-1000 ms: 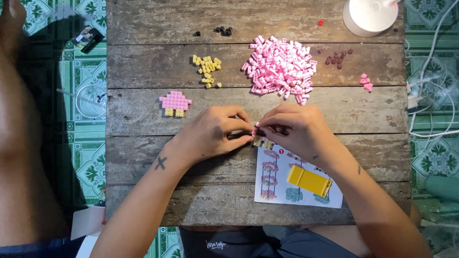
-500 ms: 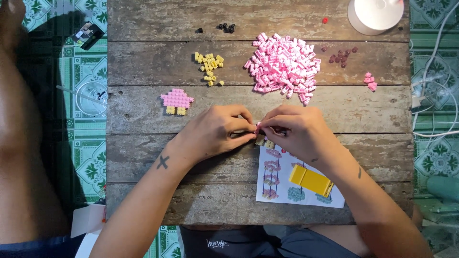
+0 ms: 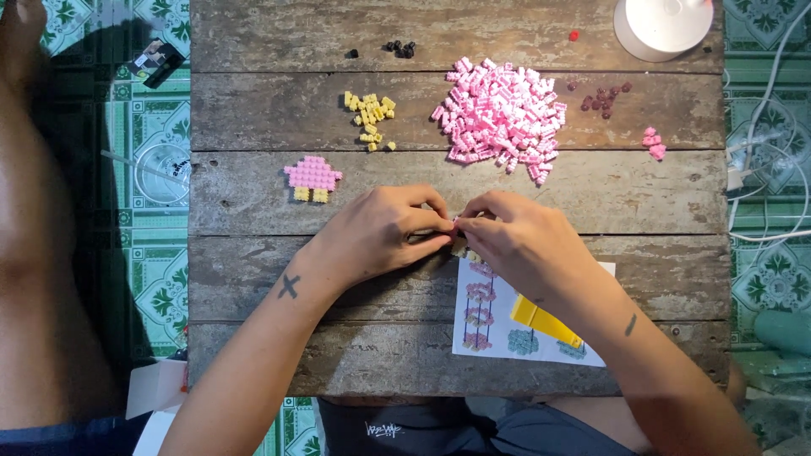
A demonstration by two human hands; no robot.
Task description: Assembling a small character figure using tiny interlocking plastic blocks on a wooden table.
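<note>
Weathered plank surface (image 3: 253, 194) over green patterned tile. Left hand (image 3: 380, 232) and right hand (image 3: 515, 245) meet fingertip to fingertip, pinching a small pink brick piece (image 3: 456, 223) just above the instruction sheet (image 3: 490, 338). Hands unchanged from half a second ago: pressing, not fetching. Pink brick pile (image 3: 503, 114) beyond; yellow bricks (image 3: 370, 118) and a finished pink section (image 3: 312, 176) to the left.

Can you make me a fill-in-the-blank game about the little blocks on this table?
1. The biggest heap of blocks is coloured ____.
2. The small finished piece left of the hands is pink on top with ____ feet.
3. The instruction sheet lies partly under the ____ hand.
4. The left hand and right hand meet over the ____ table.

Missing words: pink; yellow; right; wooden
</note>
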